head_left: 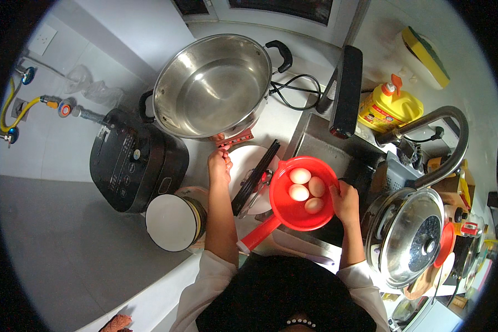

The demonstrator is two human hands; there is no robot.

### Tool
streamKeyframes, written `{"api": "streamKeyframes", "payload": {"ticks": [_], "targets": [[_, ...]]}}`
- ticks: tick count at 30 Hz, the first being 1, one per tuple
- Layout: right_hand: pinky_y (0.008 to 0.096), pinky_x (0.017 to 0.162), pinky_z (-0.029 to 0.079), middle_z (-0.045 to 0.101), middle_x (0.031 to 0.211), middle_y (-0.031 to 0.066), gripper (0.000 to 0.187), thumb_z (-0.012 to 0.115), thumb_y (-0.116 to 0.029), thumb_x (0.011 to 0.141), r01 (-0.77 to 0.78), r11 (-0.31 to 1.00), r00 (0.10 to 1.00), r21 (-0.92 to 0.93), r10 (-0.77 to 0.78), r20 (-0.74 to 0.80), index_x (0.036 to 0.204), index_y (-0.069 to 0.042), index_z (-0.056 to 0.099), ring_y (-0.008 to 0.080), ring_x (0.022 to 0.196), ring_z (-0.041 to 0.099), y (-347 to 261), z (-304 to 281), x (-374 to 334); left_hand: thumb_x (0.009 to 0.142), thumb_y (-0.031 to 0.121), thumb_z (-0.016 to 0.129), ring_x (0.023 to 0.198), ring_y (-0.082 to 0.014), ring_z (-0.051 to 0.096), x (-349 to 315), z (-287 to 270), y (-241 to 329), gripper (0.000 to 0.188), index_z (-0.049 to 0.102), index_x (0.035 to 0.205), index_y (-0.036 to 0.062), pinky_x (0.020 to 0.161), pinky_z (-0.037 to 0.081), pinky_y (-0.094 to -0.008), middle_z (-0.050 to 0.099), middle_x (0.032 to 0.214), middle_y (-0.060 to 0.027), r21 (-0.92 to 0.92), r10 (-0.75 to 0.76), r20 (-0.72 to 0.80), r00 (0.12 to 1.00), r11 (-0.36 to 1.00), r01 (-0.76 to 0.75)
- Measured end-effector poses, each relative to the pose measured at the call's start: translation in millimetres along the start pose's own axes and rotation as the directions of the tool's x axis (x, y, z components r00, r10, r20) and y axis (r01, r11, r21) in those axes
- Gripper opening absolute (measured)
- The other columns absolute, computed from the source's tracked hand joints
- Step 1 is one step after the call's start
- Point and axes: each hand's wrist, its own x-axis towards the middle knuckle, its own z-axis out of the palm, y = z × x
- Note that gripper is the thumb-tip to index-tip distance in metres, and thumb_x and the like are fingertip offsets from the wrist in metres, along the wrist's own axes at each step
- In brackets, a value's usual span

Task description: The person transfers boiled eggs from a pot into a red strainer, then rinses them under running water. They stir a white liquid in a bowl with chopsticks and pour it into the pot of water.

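Note:
My right hand (346,202) is closed on the right rim of a red plastic dipper (288,213). Several eggs (307,188) lie inside it, and its handle slants toward me on the left. Above the counter, my left hand (221,165) is closed, its fingertips against a reddish-brown panel (235,138) below the pot's front. Whether the fingers pinch anything there is too small to tell. The wide steel pot (213,88) has black side handles and stands uncovered. Black chopsticks (254,177) lie across a white plate (243,160) between my hands.
A black rice cooker (133,160) and white enamel container (171,222) stand left. Behind the dipper are the sink (329,144) and a curved faucet (459,127). A yellow bottle (387,108) stands by the wall; a lidded steel pan (409,238) is at right.

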Motion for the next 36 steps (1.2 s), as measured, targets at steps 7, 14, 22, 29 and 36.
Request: {"api": "streamKeyframes", "payload": {"ticks": [7,14,22,29,36], "targets": [[0.0461,0.06,0.044,0.057,0.071,0.0259,0.025,0.057,-0.022,0.082,-0.009,1.0,1.0,-0.011,0.009,0.01,0.075,0.002,0.058,0.0431,0.07,0.056,-4.0,-2.9,-1.6,0.084,0.007,0.042,0.043,-0.0045,0.029,-0.3,0.4,5.4,0.017,0.057,0.091,0.0007,0.036,0.022,-0.02,0.044,0.063,0.0017,0.047,0.06,0.003,0.998,0.997,-0.06],[0.0465,0.06,0.045,0.058,0.071,0.0255,0.025,0.057,-0.022,0.082,-0.019,0.999,1.0,-0.048,0.019,0.01,0.075,0.002,0.058,0.0432,0.07,0.056,-4.0,-2.8,-2.3,0.086,0.008,0.039,0.045,-0.0038,0.03,-12.9,8.4,7.5,0.02,0.056,0.094,0.0016,0.038,0.023,-0.0195,0.043,0.063,0.0026,0.082,0.04,-0.028,0.999,0.996,-0.038],[0.0465,0.059,0.044,0.057,0.07,0.0256,0.025,0.057,-0.022,0.082,-0.008,1.0,1.0,-0.019,0.008,0.0,0.075,0.002,0.058,0.0432,0.069,0.056,-3.4,-3.2,-3.5,0.089,0.009,0.037,0.045,-0.0032,0.03,-22.3,19.0,-0.7,0.023,0.055,0.101,0.001,0.038,0.023,-0.0192,0.041,0.064,0.003,0.175,-0.073,0.11,0.991,0.983,0.053],[0.0462,0.059,0.045,0.057,0.071,0.0255,0.026,0.057,-0.023,0.083,-0.019,1.0,1.0,-0.024,0.018,-0.003,0.075,0.002,0.058,0.0431,0.07,0.056,-1.4,-3.9,-3.9,0.089,0.008,0.037,0.045,-0.0029,0.03,-17.2,30.2,-6.2,0.023,0.057,0.098,0.0009,0.038,0.024,-0.0186,0.041,0.064,0.0034,0.141,-0.08,0.128,0.989,0.988,0.062],[0.0463,0.061,0.045,0.058,0.074,0.0259,0.025,0.057,-0.023,0.083,-0.03,0.999,1.0,-0.029,0.029,-0.004,0.077,0.001,0.06,0.0427,0.073,0.057,-4.8,-7.4,-2.9,0.09,0.009,0.038,0.045,-0.0033,0.03,-13.3,33.2,-8.5,0.022,0.057,0.097,0.0009,0.038,0.023,-0.0188,0.041,0.064,0.0035,0.091,-0.065,0.126,0.99,0.994,0.054]]}}
